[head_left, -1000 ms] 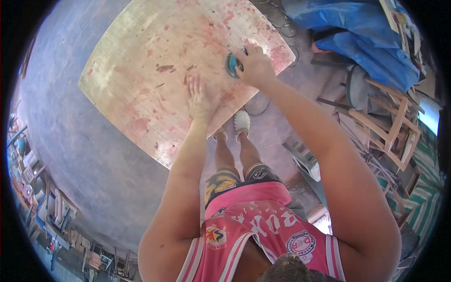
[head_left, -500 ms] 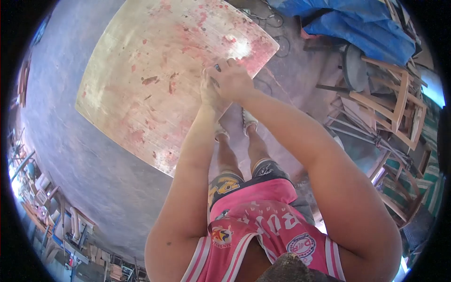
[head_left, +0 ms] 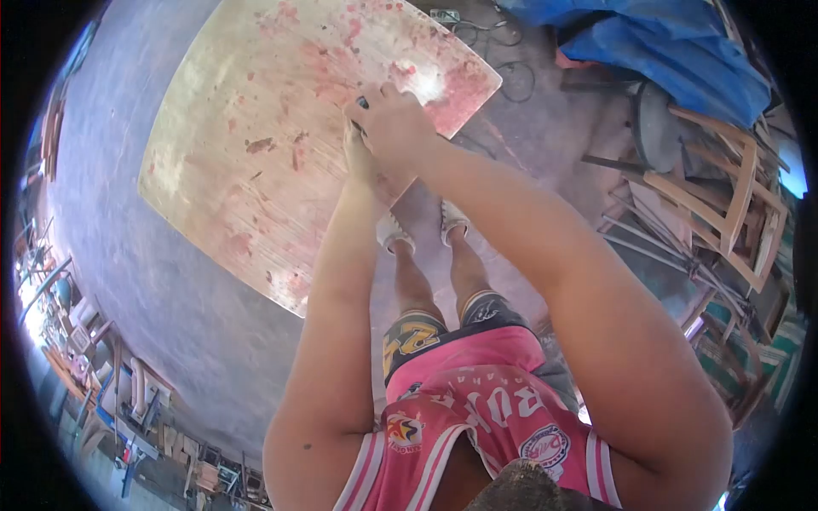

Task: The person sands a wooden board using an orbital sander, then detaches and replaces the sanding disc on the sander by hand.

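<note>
A large pale board (head_left: 213, 162), blotched with red and dark patches, lies in front of me. Over its near right part my two hands are together. My right hand (head_left: 394, 128) is closed, its fingers curled over the front of the left. My left hand (head_left: 358, 153) is closed beneath and beside it, mostly hidden. A small dark piece (head_left: 362, 103) shows between the fingers; what it belongs to is hidden. Fine pale streaks run across the board near the hands.
Wooden chair frames (head_left: 737, 200) and a dark round stool seat (head_left: 656, 128) stand at the right, below a blue tarp (head_left: 665, 55). Cables (head_left: 503, 51) lie on the floor beyond the board. Wood scraps and tools (head_left: 136, 417) line the lower left.
Both hands have slid together a little to the left and away from me over the board. The view has shifted slightly.
</note>
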A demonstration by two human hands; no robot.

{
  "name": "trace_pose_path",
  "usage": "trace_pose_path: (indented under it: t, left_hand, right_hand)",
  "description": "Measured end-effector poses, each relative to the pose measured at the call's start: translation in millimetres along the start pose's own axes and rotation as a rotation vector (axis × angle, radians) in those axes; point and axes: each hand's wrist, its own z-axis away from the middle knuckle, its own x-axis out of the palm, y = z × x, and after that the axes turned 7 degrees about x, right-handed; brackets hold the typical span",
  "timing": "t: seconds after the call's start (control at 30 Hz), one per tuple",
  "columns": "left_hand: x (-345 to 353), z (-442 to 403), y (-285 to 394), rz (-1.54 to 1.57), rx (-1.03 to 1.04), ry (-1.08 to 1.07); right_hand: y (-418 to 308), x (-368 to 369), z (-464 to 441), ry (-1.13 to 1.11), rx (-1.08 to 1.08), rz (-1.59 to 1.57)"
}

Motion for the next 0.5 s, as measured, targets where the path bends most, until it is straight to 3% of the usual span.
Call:
trace_pose_path:
  t: [0.13,0.2,0.23,0.37,0.5]
  left_hand:
    - [8.2,-35.4,-22.3,0.094,0.004,-0.002]
    - [8.5,-47.9,-69.7,-0.141,0.179,-0.036]
    - [7.0,-34.1,-71.7,-0.153,0.170,-0.032]
    - [16.7,12.1,-47.6,0.216,-0.173,0.003]
    - [26.3,49.9,-3.0,-0.037,-0.026,-0.046]
  right_hand:
    - [11.7,5.5,-29.0,0.083,-0.028,0.006]
    - [16.4,-0.4,-43.7,0.077,-0.022,0.028]
    - [16.7,0.4,-43.4,0.066,-0.010,0.051]
    - [16.5,1.9,3.1,0.123,-0.066,0.016]
    - [15.4,-7.0,51.3,0.058,-0.056,-0.043]
